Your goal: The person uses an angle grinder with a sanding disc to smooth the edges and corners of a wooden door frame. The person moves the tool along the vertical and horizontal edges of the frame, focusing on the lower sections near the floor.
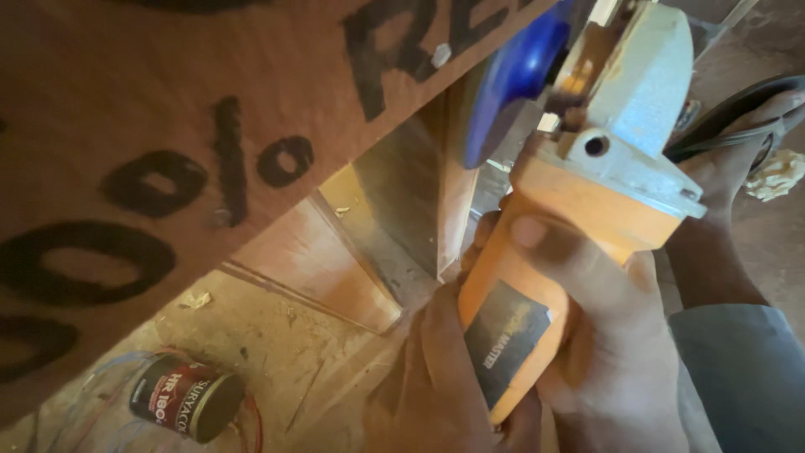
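Observation:
An orange angle grinder (579, 210) with a grey gear head and a blue disc guard (511, 75) fills the right of the head view. My right hand (604, 335) wraps its orange body, thumb across the top. My left hand (436, 377) grips the lower end of the body from the left. The guard end sits against the edge of a reddish-brown plywood board (168, 126) with black printed lettering that covers the upper left.
A dark round tin (184, 398) lies on the dusty floor at lower left among thin wires. Wooden frame pieces (394, 226) stand under the board. My foot in a sandal (738, 143) rests at upper right, beside a crumpled scrap (780, 174).

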